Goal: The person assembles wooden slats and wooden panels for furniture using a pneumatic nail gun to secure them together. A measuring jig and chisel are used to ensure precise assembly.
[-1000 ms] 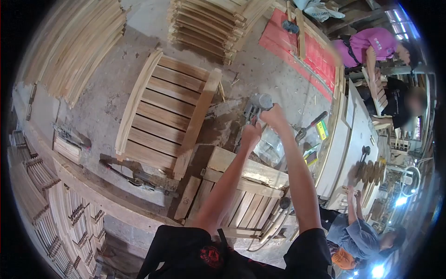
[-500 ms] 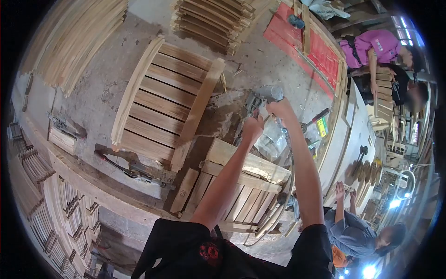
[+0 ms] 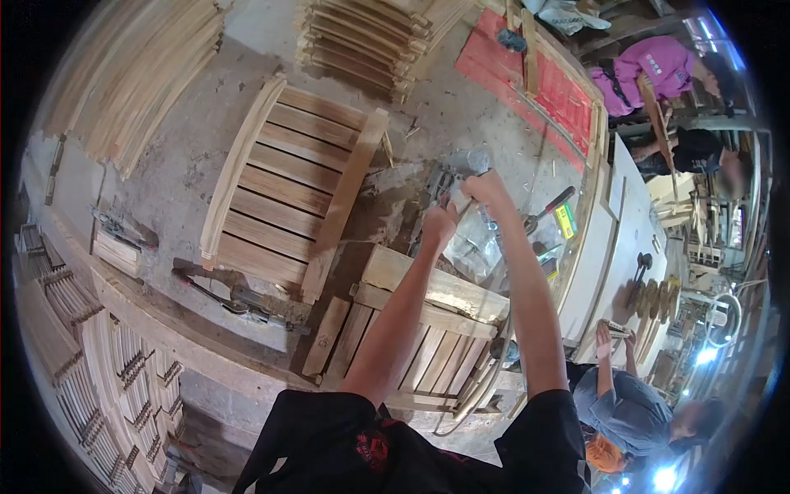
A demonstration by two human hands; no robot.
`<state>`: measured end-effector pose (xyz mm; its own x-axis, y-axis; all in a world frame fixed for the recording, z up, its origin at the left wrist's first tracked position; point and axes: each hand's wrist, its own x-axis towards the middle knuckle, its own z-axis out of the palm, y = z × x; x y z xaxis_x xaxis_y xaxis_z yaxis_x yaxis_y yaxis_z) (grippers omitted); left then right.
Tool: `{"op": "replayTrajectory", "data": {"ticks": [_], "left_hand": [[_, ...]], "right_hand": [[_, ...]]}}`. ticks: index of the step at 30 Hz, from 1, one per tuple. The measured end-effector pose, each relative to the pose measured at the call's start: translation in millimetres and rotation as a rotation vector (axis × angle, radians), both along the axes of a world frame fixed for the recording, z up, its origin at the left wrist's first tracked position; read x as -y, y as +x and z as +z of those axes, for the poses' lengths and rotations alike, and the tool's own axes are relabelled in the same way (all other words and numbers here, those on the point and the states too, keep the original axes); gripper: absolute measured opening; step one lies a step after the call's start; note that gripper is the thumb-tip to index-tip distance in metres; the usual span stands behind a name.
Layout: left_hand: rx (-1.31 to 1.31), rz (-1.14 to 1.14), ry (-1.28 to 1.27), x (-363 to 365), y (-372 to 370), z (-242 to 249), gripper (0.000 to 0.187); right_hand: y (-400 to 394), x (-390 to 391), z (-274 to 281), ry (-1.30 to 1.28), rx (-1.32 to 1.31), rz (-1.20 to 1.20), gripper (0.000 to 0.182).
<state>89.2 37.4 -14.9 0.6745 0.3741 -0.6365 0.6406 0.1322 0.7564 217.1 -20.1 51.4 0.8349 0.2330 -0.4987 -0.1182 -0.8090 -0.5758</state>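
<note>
A grey metal power tool, probably a pneumatic nailer though its body is mostly hidden, is gripped by both hands above the far end of a slatted wooden panel. The right hand is clamped around the tool's upper body, and the left hand is closed on its lower part just beneath. The tool is dull silver with a rounded cap at its top.

The slatted panel lies on a rough, dusty grey worktop, with a thick pale crossbar at the end nearest the tool. Left of that panel rests a larger curved slatted frame, its rails bowed and its slats parallel. Beyond the frame, stacks of bent wooden strips and finished slat assemblies pile up. A hammer lies right of the tool, near a clear plastic bag.

Farther right of the panel, a person in a pink shirt leans over stacked wood, and another person in a blue shirt works at a long pale board.
</note>
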Motion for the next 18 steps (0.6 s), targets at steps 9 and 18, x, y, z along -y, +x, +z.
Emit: {"op": "replayTrajectory", "data": {"ticks": [9,18], "left_hand": [[-0.189,-0.022,0.138,-5.4,13.4,18.7,0.059],[-0.199,-0.007,0.105,-7.6,7.9,26.9,0.058]], "right_hand": [[-4.9,14.3,14.7,0.419,-0.172,-0.214,0.012],[1.1,29.1,24.7,0.412,-0.360,-0.277,0.010]]}}
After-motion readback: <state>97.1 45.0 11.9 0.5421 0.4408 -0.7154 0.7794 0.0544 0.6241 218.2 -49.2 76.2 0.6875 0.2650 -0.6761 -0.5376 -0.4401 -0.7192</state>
